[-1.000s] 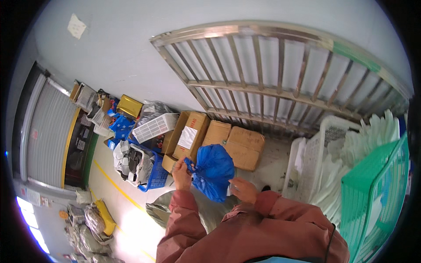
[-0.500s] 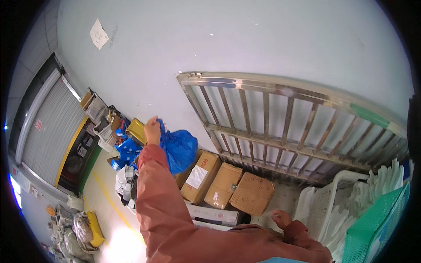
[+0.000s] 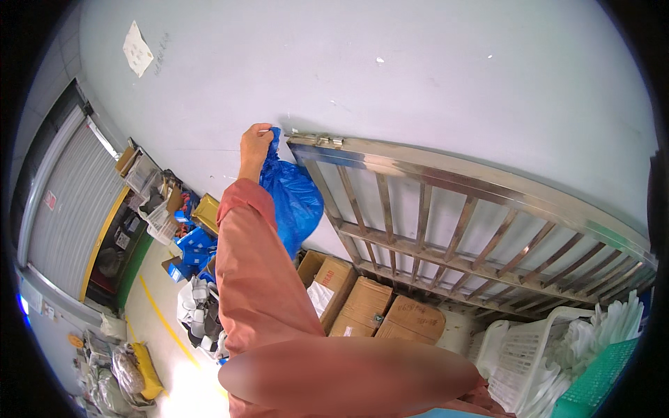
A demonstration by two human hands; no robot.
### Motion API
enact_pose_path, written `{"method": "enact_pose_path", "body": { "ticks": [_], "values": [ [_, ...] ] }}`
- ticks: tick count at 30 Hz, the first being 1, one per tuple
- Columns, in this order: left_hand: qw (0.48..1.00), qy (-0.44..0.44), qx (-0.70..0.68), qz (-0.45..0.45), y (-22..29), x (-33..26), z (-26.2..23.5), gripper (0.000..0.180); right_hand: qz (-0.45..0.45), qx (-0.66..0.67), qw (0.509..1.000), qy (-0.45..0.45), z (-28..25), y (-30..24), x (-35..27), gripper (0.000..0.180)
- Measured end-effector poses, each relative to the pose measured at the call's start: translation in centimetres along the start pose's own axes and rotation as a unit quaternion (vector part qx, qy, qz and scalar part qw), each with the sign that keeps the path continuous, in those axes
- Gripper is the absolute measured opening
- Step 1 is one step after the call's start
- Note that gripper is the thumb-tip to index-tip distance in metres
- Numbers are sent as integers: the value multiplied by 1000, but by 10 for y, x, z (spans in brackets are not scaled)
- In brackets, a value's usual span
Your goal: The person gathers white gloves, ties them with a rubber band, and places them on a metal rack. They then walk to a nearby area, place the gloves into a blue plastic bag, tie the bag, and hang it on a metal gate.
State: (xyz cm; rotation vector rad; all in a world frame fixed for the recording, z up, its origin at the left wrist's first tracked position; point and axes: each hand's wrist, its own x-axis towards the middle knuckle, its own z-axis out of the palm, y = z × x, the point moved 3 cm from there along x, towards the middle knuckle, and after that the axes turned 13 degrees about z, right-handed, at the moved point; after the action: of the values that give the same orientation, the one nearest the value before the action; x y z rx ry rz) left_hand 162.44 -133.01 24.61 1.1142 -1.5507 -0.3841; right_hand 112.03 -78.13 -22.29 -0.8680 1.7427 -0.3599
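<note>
The blue bag gripped by the left hand is thin, crinkled plastic with a slight sheen, beside a sleeve of matt, soft rust-coloured cloth. To its right, the gate frame is brushed, shiny metal with smooth bars, set against a wall of matt, smooth paint. Below lie dull brown cardboard boxes, and at the far right a white basket of glossy moulded plastic.
</note>
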Motion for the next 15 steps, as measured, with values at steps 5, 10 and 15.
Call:
{"method": "enact_pose_path", "body": {
  "ticks": [5, 10, 15],
  "values": [
    [998, -33, 37, -29, 20, 5, 19, 23, 2, -43, 999, -20, 1, -14, 4, 47],
    [978, -90, -117, -144, 16, 0, 25, 22, -59, -46, 996, -42, 6, -4, 22, 45],
    [961, -101, -183, -180, 7, 0, 29, 23, -121, -73, 989, -44, 12, 16, 36, 43]
  ]
}}
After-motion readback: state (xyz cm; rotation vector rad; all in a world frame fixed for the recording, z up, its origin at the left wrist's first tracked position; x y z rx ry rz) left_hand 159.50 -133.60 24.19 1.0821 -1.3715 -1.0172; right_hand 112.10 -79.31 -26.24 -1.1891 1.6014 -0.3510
